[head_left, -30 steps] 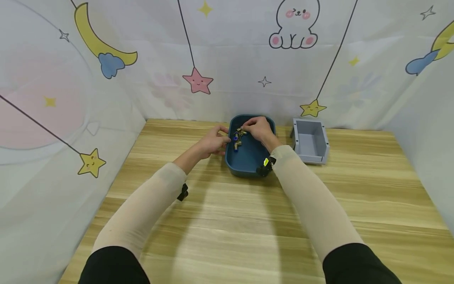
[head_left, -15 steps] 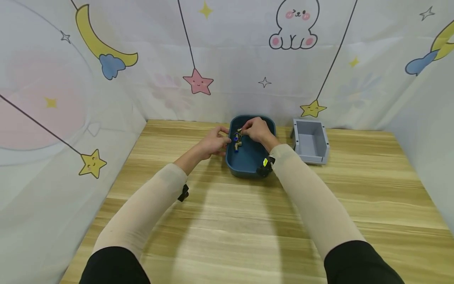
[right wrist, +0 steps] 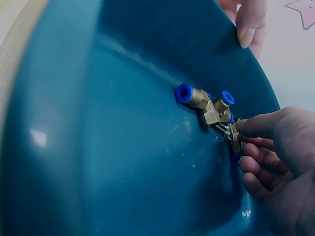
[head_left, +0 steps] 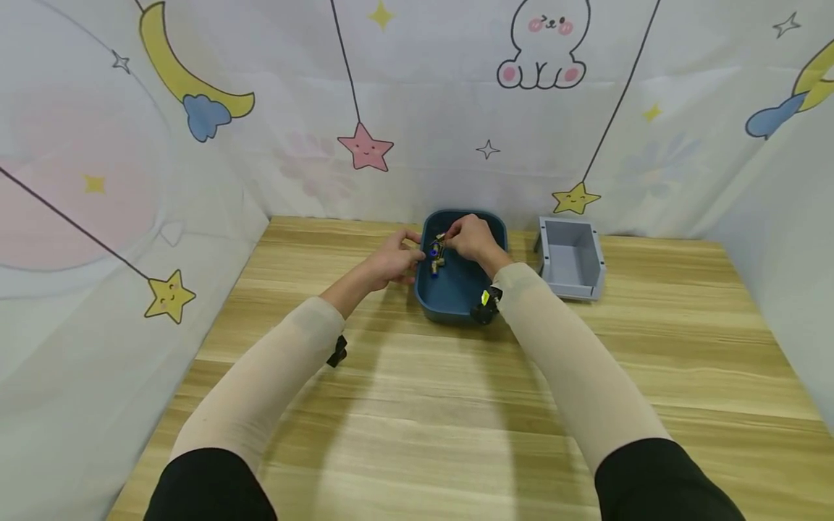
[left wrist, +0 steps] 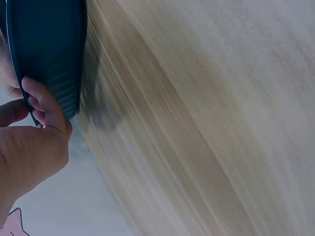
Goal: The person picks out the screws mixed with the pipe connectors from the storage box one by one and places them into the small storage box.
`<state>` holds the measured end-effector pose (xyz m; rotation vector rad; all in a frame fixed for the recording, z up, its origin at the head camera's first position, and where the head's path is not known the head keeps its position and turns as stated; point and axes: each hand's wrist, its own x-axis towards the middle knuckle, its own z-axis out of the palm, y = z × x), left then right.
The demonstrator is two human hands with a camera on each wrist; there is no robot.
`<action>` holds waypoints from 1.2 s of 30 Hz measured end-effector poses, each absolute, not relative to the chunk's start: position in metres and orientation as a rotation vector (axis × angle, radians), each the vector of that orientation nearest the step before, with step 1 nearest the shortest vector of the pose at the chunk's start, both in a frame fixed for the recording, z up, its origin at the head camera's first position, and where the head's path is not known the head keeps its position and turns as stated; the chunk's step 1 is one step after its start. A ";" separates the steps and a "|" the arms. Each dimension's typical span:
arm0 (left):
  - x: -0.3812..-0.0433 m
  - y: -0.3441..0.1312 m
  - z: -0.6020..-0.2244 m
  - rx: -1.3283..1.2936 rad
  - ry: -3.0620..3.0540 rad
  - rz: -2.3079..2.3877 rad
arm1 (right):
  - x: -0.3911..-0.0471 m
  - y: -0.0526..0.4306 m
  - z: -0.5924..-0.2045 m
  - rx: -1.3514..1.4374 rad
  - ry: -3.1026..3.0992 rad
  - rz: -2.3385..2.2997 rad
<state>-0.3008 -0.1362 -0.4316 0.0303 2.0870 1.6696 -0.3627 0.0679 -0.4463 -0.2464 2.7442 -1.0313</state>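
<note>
By the left hand, the left wall of the blue bin is gripped at its rim, while by the right hand one brass fitting is pinched between thumb and fingertips. That piece lies toward the far left of the bin's floor, close against the other fittings with blue collars; whether it is lifted clear of the floor cannot be told. On the desk, a gray bin is placed to the right, apart from the blue one.

The step in hand is judged to be the separating of one piece from the cluster. For the next move, a firm pinch seems called for, so that neighbours are not dragged along, with the rim kept steady.

Compared with a second ago, little is altered: both bins are unmoved, the left grip is unchanged, and the fittings are seen slightly more bunched.
</note>
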 end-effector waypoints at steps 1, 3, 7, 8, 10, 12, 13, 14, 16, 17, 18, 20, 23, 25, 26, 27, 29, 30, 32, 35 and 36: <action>-0.301 -0.136 -0.431 0.031 2.089 1.669 | -0.363 0.068 -0.446 -0.247 2.750 -1.021; -0.301 -0.135 -0.431 0.030 2.092 1.670 | -0.363 0.067 -0.446 -0.246 2.759 -1.001; -0.301 -0.134 -0.430 0.032 2.091 1.670 | -0.363 0.066 -0.446 -0.230 2.775 -0.965; -0.301 -0.134 -0.431 0.029 2.088 1.672 | -0.363 0.065 -0.446 -0.229 2.780 -0.957; -0.302 -0.134 -0.431 0.029 2.084 1.671 | -0.364 0.065 -0.447 -0.228 2.792 -0.939; -0.302 -0.134 -0.431 0.029 2.079 1.672 | -0.364 0.064 -0.448 -0.228 2.805 -0.925; -0.303 -0.134 -0.432 0.029 2.079 1.671 | -0.365 0.063 -0.449 -0.227 2.810 -0.920; -0.303 -0.134 -0.432 0.029 2.078 1.672 | -0.365 0.063 -0.449 -0.225 2.813 -0.917; -0.303 -0.134 -0.433 0.032 2.081 1.670 | -0.367 0.062 -0.451 -0.215 2.819 -0.912; -0.304 -0.134 -0.433 0.032 2.080 1.672 | -0.367 0.061 -0.451 -0.208 2.819 -0.913; -0.304 -0.135 -0.433 0.033 2.081 1.673 | -0.368 0.061 -0.452 -0.202 2.819 -0.912; -0.304 -0.135 -0.433 0.031 2.081 1.676 | -0.368 0.060 -0.452 -0.190 2.816 -0.920; -0.304 -0.135 -0.433 0.029 2.083 1.679 | -0.366 0.060 -0.453 -0.180 2.823 -0.923; -0.303 -0.135 -0.434 0.026 2.086 1.677 | -0.365 0.060 -0.453 -0.182 2.827 -0.922; -0.303 -0.136 -0.434 0.024 2.089 1.677 | -0.364 0.060 -0.453 -0.187 2.832 -0.919; -0.302 -0.136 -0.434 0.023 2.091 1.676 | -0.363 0.060 -0.454 -0.190 2.833 -0.920; -0.302 -0.136 -0.434 0.020 2.088 1.679 | -0.362 0.059 -0.454 -0.188 2.836 -0.918; -0.301 -0.135 -0.434 0.019 2.087 1.679 | -0.361 0.059 -0.454 -0.188 2.839 -0.913; -0.301 -0.136 -0.434 0.020 2.088 1.680 | -0.361 0.059 -0.454 -0.187 2.843 -0.903; -0.301 -0.135 -0.434 0.024 2.089 1.676 | -0.362 0.059 -0.454 -0.178 2.840 -0.883; -0.302 -0.136 -0.434 0.026 2.091 1.674 | -0.363 0.059 -0.454 -0.183 2.839 -0.879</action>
